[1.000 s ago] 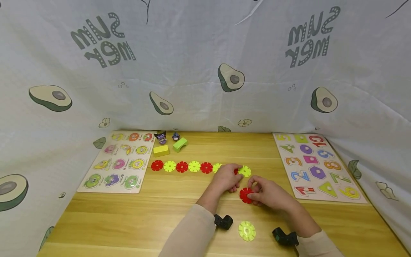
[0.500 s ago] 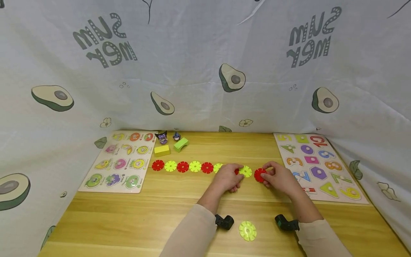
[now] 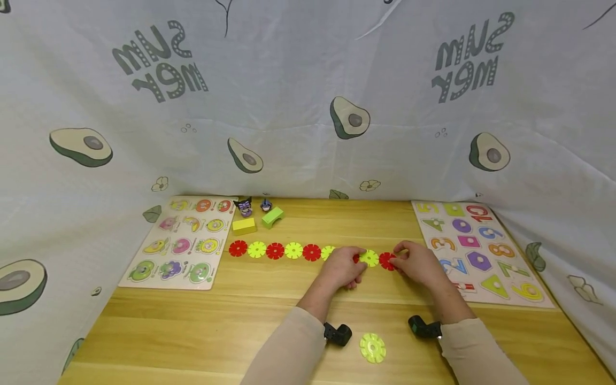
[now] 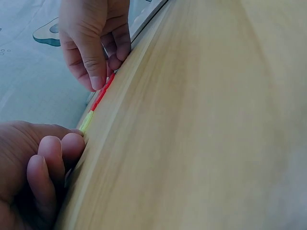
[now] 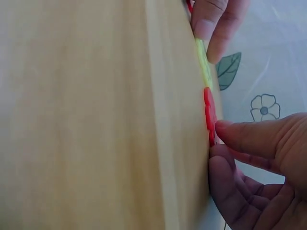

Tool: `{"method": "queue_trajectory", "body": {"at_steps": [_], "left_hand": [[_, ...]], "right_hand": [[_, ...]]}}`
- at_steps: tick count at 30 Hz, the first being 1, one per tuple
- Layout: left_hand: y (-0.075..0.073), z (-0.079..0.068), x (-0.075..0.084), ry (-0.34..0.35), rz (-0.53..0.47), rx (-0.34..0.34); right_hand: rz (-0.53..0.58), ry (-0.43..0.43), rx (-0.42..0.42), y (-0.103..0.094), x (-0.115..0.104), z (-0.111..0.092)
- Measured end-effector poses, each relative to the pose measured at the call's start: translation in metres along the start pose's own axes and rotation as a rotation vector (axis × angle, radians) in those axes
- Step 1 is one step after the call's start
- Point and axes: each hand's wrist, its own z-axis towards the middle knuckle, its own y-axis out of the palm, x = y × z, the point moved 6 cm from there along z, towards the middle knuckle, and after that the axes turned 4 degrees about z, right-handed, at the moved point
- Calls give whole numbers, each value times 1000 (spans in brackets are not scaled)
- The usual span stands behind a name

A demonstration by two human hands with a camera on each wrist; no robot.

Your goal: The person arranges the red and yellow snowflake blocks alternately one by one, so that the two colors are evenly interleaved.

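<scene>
A row of red and yellow-green notched plastic discs lies across the table, its colours alternating. My left hand (image 3: pixel 343 266) covers part of the row and pinches the yellow-green disc (image 3: pixel 369 258) near the row's right end, thumb and forefinger at its edge. With its thumb and fingers my right hand (image 3: pixel 417 263) holds a red disc (image 3: pixel 386 261) by the right side. In the right wrist view this red disc (image 5: pixel 210 115) lies edge to edge with the yellow-green disc (image 5: pixel 203 62); whether their slots interlock I cannot tell. One loose yellow-green disc (image 3: pixel 372 348) lies between the forearms.
A fruit puzzle board (image 3: pixel 178 240) lies at the left, a number and shape board (image 3: pixel 481 251) at the right, partly behind my right hand. Behind the row stand a yellow block (image 3: pixel 244 226), a green arch block (image 3: pixel 272 217) and two small figures (image 3: pixel 245 207). A printed cloth (image 3: pixel 289 107) hangs behind.
My right hand has carried the red disc up from nearer the front, then leftward against the yellow-green disc at the row's end. My left hand stays in place.
</scene>
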Motion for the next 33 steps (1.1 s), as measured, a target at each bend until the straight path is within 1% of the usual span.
{"method": "queue_trajectory", "body": {"at_steps": [3, 7, 11, 14, 17, 20, 23, 25, 27, 28, 33], "left_hand": [[1, 0, 1, 0, 1, -1], [2, 0, 2, 6, -1, -1], [2, -1, 2, 10, -7, -8], [2, -2, 2, 15, -4, -14], [4, -2, 4, 23, 15, -30], [8, -2, 8, 42, 21, -63], [15, -1, 14, 67, 15, -131], [20, 1, 19, 89, 23, -170], [23, 3, 23, 112, 37, -202], [25, 4, 24, 119, 48, -210], [32, 8, 31, 128, 73, -212]], "right_hand": [[-10, 2, 7, -2, 0, -4], [-24, -14, -10, -6, -1, -16], [-33, -56, -45, -7, -4, -32], [-8, -105, -89, -4, -6, -47], [42, -183, -167, 5, -11, -65], [94, -249, -289, 19, -15, -83], [134, -306, -431, 38, -21, -103], [148, -335, -506, 48, -25, -115], [153, -354, -540, 56, -29, -123], [146, -354, -543, 58, -30, -126], [98, -358, -511, 63, -32, -129]]}}
